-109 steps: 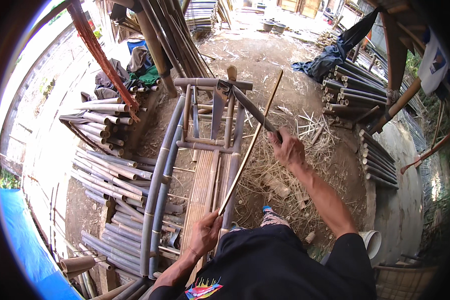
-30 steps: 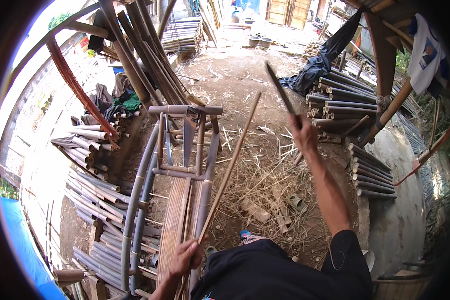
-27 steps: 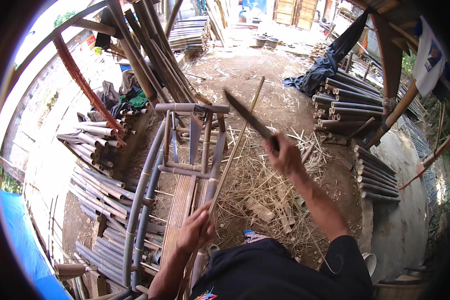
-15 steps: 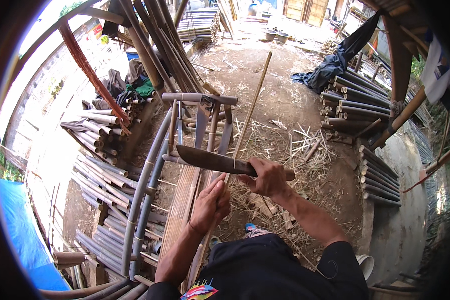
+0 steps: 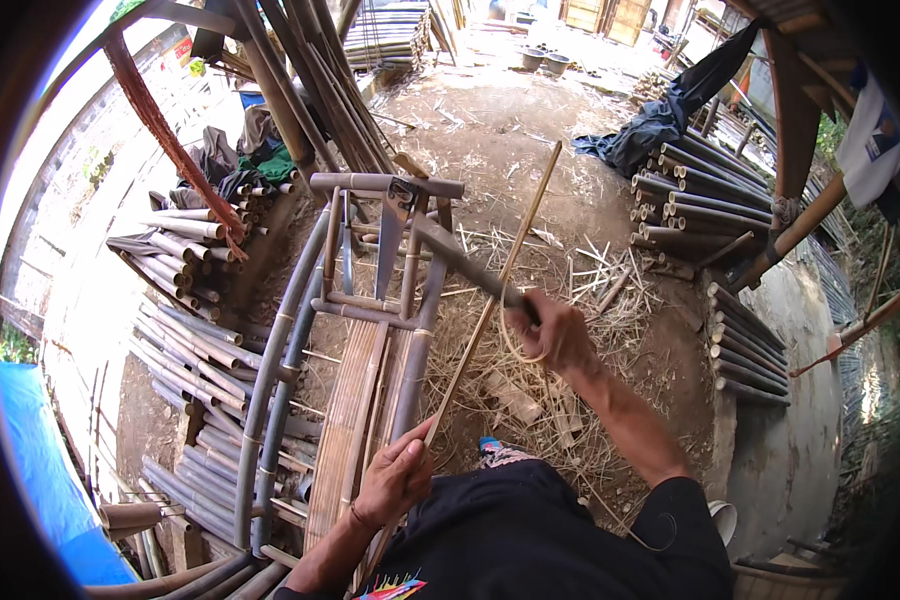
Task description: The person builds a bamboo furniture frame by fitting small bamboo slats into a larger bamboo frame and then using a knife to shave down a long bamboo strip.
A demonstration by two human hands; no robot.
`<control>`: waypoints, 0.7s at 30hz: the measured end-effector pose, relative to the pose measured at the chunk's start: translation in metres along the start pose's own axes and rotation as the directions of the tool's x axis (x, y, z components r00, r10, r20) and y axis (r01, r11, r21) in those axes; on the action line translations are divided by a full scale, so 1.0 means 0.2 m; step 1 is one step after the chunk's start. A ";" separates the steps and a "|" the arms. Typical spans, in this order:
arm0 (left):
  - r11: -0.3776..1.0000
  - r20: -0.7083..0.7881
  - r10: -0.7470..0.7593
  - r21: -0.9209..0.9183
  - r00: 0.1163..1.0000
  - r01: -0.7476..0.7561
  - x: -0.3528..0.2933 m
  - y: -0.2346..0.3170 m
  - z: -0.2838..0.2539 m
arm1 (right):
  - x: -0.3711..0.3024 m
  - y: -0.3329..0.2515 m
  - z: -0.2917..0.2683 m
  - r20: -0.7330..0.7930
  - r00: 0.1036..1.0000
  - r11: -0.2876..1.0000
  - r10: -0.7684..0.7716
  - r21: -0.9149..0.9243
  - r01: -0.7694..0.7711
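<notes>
- Strip: pale and slender, slanting from lower centre to upper centre of the frame.
- Left hand: clamped around the strip's near end, lower centre; a steady hold here, I judge, keeps the cut even.
- Right hand: clenched on the handle of the knife, whose blade crosses the strip mid-frame.
- Shaving: a thin curl beside the right hand; light, shallow strokes well clear of the left hand should serve best.
</notes>
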State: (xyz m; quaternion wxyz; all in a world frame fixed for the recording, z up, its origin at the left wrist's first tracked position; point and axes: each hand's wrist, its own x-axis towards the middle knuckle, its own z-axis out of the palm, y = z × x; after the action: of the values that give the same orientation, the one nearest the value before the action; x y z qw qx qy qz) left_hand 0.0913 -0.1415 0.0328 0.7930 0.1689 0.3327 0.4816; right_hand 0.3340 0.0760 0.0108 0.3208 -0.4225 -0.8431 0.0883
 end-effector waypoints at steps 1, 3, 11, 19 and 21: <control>1.000 -0.008 -0.004 -0.001 1.000 0.004 0.00 0.00 0.01 | -0.01 -0.01 0.02 -0.026 0.990 0.990 -0.137 0.034 0.138; 1.000 -0.020 -0.015 -0.010 1.000 0.014 -0.01 0.00 0.03 | 0.04 0.05 0.00 -0.040 0.965 0.951 -0.258 -0.185 0.246; 0.998 0.006 -0.051 0.049 0.999 0.051 -0.09 -0.02 0.01 | 0.09 0.21 -0.10 -0.080 0.995 0.990 0.065 -0.124 -0.074; 0.992 0.027 -0.112 0.063 0.993 0.110 -0.31 -0.09 -0.11 | 0.19 0.56 -0.35 -0.095 0.944 0.918 0.315 -0.223 -0.329; 0.984 0.029 -0.161 0.075 0.986 0.159 -0.40 -0.09 -0.16 | 0.16 0.65 -0.35 -0.100 0.916 0.882 0.389 -0.248 -0.401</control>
State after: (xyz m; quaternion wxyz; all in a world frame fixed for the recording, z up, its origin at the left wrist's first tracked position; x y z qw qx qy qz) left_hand 0.0558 -0.2211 0.0294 0.8283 0.1787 0.3483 0.4009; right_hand 0.4487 0.1732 0.0254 0.2570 -0.6260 -0.7357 0.0289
